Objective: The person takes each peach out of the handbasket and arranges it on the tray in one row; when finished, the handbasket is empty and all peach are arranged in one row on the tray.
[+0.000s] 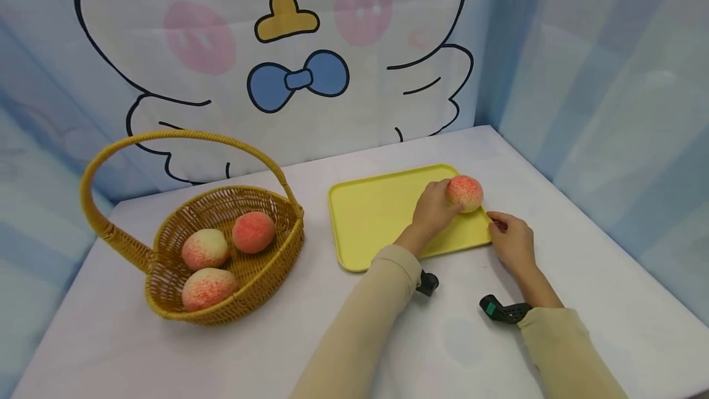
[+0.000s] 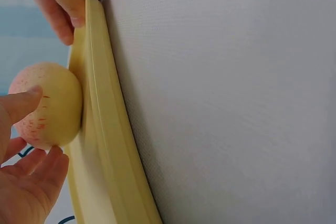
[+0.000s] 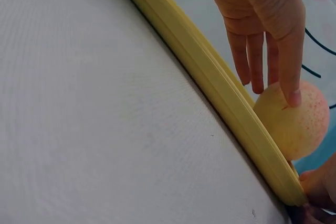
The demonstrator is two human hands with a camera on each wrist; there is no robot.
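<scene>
My left hand [image 1: 434, 209] holds a peach [image 1: 466, 193] at the right end of the yellow tray [image 1: 376, 214]. Thumb and fingers lie on either side of the peach [image 2: 50, 106], which sits right at the tray surface in the left wrist view. At the tray's near right corner, my right hand [image 1: 512, 242] pinches the rim between thumb and fingers. The right wrist view catches only part of this hand [image 3: 321, 187] at the corner, close beside the peach [image 3: 294, 119].
On the left of the white table [image 1: 343, 337] stands a wicker basket [image 1: 277, 282] with a tall arched handle. Inside it lie three peaches, one redder [image 1: 253, 232] than the others. A curtain with a cartoon bird [image 1: 299, 122] hangs behind the table.
</scene>
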